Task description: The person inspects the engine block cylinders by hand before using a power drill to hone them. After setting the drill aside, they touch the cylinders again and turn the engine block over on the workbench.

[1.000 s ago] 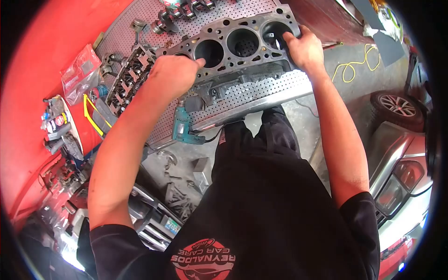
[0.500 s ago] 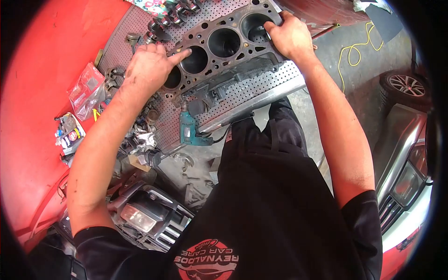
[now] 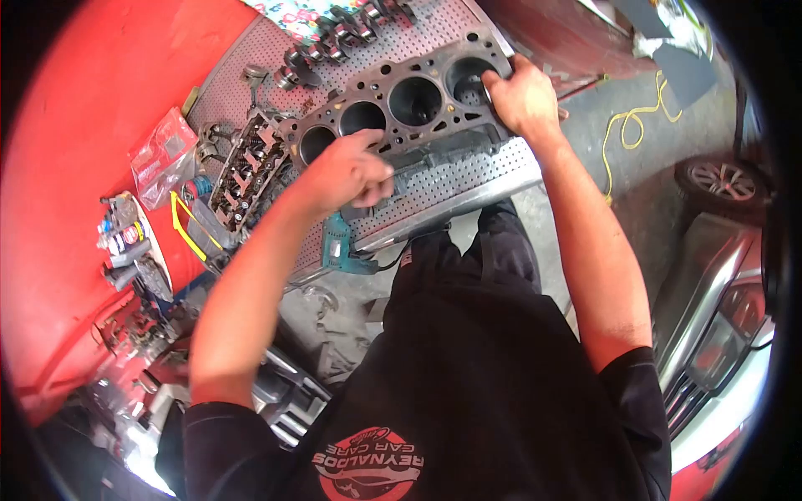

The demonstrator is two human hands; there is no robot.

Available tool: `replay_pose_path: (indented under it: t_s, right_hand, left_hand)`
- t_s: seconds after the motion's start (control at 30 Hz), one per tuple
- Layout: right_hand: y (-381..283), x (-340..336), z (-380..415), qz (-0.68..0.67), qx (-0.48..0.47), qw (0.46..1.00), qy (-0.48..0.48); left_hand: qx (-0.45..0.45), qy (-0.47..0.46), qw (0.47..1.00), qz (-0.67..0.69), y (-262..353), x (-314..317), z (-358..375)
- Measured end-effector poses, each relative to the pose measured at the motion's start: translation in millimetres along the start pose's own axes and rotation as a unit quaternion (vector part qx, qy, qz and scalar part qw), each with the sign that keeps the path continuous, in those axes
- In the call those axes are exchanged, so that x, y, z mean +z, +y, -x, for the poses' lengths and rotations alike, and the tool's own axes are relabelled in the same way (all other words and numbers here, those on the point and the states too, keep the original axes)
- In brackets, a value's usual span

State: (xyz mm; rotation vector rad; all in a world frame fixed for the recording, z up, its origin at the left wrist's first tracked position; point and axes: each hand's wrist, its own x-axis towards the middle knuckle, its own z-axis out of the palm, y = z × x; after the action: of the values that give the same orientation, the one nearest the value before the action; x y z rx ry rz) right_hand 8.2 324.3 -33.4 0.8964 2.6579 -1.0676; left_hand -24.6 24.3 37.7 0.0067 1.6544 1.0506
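A grey engine block with several round cylinder bores lies on a perforated metal bench top. My right hand grips its right end, the thumb on the top face beside the last bore. Over the near edge of the block is my left hand, slightly blurred. Its index finger points across the block near a middle bore, and the other fingers hang apart with nothing in them. A teal power drill stands at the bench's near edge, just below my left hand. Behind the block rests a crankshaft.
A cylinder head lies left of the block. A piston with its rod sits behind it. Farther left are a plastic bag and bottles. On the floor at right are a yellow cord and a wheel. The metal bench edge faces me.
My left hand has moved right and toward me, from the bore rims to the block's near edge, uncovering the cylinder head. My right hand keeps its grip. The view has shifted slightly.
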Motion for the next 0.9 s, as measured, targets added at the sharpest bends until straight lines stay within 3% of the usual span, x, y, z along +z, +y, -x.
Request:
replay_pose_path:
  t_s: [0.03, 0.07, 0.13, 0.17, 0.23, 0.3, 0.37, 0.43, 0.5, 0.57, 0.67, 0.8, 0.87, 0.9]
  right_hand:
    - [-4, -4, 2, -0.002, -0.002, 1.000, -0.008]
    - [-6, -7, 3, 0.007, 0.001, 1.000, -0.016]
    - [-10, -8, 2, 0.025, 0.000, 1.000, -0.016]
    - [-9, -6, 2, 0.032, -0.001, 0.999, -0.009]
    - [4, 3, -5, 0.031, -0.023, 0.999, 0.004]
    - [3, 0, -6, 0.036, -0.025, 0.999, -0.011]
    - [2, 3, 1, -0.014, -0.096, 0.993, 0.070]
    - [-3, 8, 9, 0.081, -0.249, 0.947, 0.188]
    - [-41, 7, 26, 0.122, -0.386, 0.898, 0.174]
    - [-86, 20, 33, 0.188, -0.465, 0.855, 0.131]
    - [-127, 49, 28, 0.324, -0.499, 0.803, 0.039]
    - [-158, 62, 20, 0.458, -0.511, 0.727, -0.009]
    - [-164, 64, 14, 0.494, -0.525, 0.693, -0.015]
    - [-171, 63, 21, 0.508, -0.515, 0.690, -0.023]
  left_hand:
    - [-0.010, 0.031, 0.985, 0.168, 4, 17, -3]
    - [0.036, 0.020, 0.959, 0.280, 1, 23, -11]
    - [0.137, -0.008, 0.861, 0.490, -15, 28, -34]
    - [0.164, 0.034, 0.813, 0.557, -13, 36, -41]
    - [0.213, 0.065, 0.745, 0.629, -21, 43, -55]
    - [0.205, 0.093, 0.695, 0.683, -20, 56, -61]
    - [0.266, 0.040, 0.664, 0.698, -26, 66, -65]
    - [0.240, 0.090, 0.690, 0.677, -17, 78, -40]
    - [0.318, 0.010, 0.717, 0.620, -41, 82, -24]
    - [0.327, 0.046, 0.762, 0.557, -68, 97, 4]
    - [0.314, 0.083, 0.826, 0.460, -144, 121, 35]
    - [0.122, 0.182, 0.882, 0.417, -263, 170, 68]
    - [0.090, 0.295, 0.920, 0.242, -350, 218, 59]
    - [0.041, 0.297, 0.934, 0.194, -373, 231, 60]
